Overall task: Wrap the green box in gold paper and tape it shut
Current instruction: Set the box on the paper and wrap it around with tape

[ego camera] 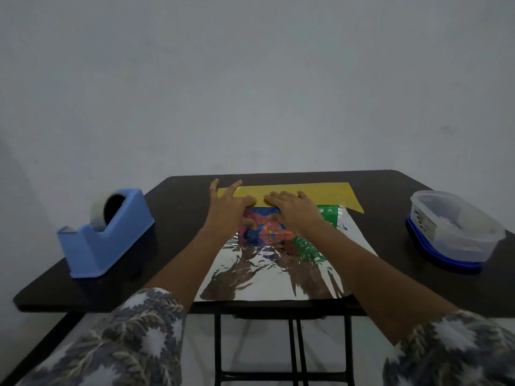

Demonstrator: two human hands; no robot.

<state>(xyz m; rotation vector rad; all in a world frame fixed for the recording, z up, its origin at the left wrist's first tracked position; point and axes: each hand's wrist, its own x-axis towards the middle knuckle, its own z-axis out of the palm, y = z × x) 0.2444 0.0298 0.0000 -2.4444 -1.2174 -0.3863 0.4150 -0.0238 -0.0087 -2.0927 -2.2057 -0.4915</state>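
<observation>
The green box (278, 227) sits on the middle of my sheet of paper (278, 274), whose silver inner face is up on the dark table (178, 218), and I am folding the far gold flap (306, 195) back over the box top. My left hand (227, 210) has its fingers spread, the thumb side pressing the flap's corner; my right hand (295, 208) lies flat and open on the fold, gripping nothing. I judge the foil slippery: if I lift either palm to reach the tape dispenser (104, 232), well off to my left, the flap may spring back or skew. Pressing unevenly could crease it crooked.
</observation>
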